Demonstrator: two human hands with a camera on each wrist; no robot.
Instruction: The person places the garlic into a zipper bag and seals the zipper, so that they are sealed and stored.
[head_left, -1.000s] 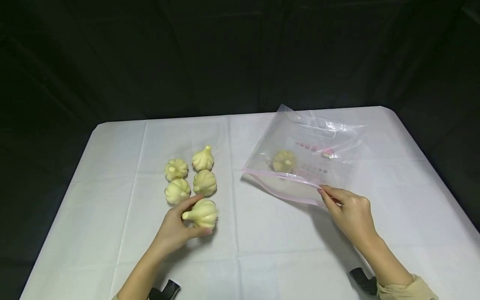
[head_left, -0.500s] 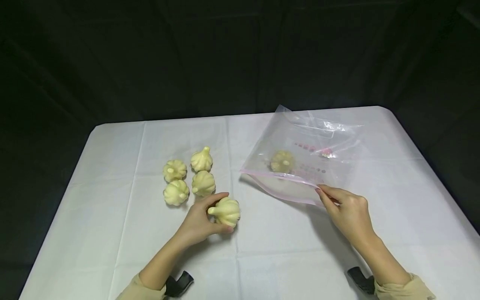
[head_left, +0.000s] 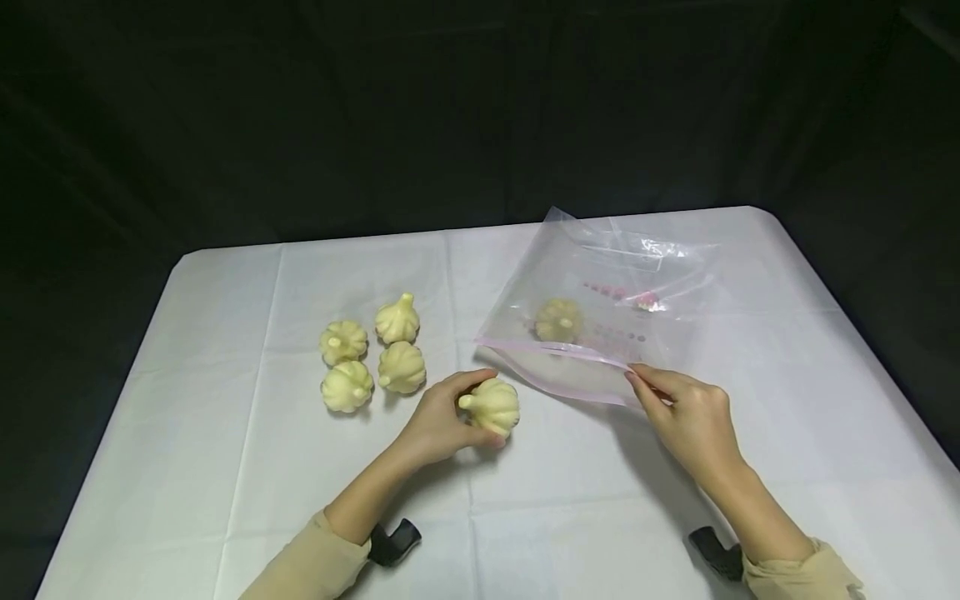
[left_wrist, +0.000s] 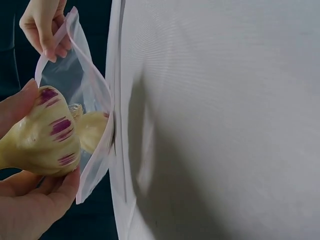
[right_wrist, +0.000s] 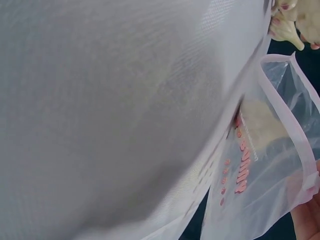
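Note:
My left hand [head_left: 448, 423] grips a pale garlic bulb [head_left: 495, 407] between thumb and fingers, just left of the bag's mouth. Purple streaks mark that bulb's base in the left wrist view. With thumb and fingertips, my right hand [head_left: 688, 419] pinches the pink rim of a clear zip bag [head_left: 622, 258]. The bag lies on the table with its mouth parted toward me. One garlic bulb [head_left: 558, 321] is inside, seen through the plastic; the left wrist view shows it behind the parted rim.
Several more garlic bulbs [head_left: 401, 367] stand grouped left of centre on the white-clothed table [head_left: 187, 467]. A black curtain [head_left: 450, 108] hangs behind the far edge. Black wrist mounts [head_left: 394, 542] show below both hands.
My left hand has carried the garlic bulb rightward, away from the group and toward the bag's mouth. The right hand keeps its pinch on the rim, and the bag looks nearly still.

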